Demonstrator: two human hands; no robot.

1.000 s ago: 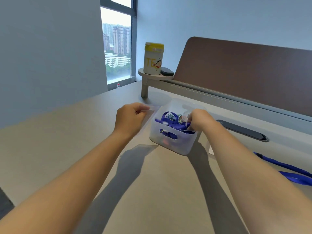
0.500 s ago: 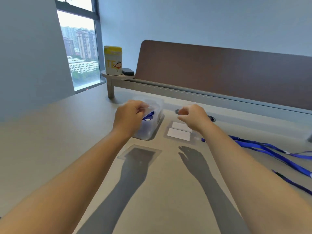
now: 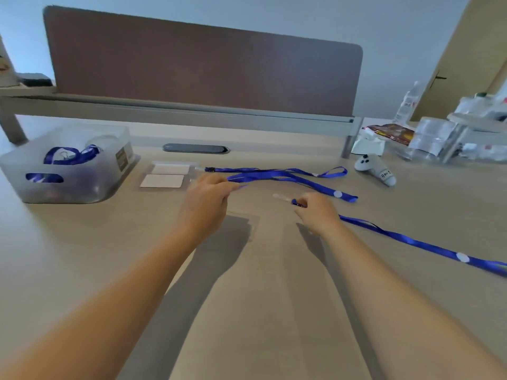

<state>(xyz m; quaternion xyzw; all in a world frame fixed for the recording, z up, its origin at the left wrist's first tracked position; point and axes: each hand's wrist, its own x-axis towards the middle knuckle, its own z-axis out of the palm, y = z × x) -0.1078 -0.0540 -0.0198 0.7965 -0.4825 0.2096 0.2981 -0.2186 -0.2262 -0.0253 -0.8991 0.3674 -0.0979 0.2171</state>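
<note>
Centrally, a person's left hand (image 3: 204, 201) is gripping a clear badge sleeve (image 3: 245, 224) just above the desk (image 3: 82, 256) while the right hand (image 3: 318, 212) is pinching a blue lanyard (image 3: 411, 239) by its clip (image 3: 297, 202). Squaring the clip to the sleeve's slot should help.

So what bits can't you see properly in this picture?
- Head view, left hand: what it pinches is hidden by its own fingers.
- Head view, lanyard pinched by the right hand: its far end is cut off by the right edge.
- Head view, bin: the frosted wall blurs the contents.
- Head view, white controller: the label is too small to read.
</note>
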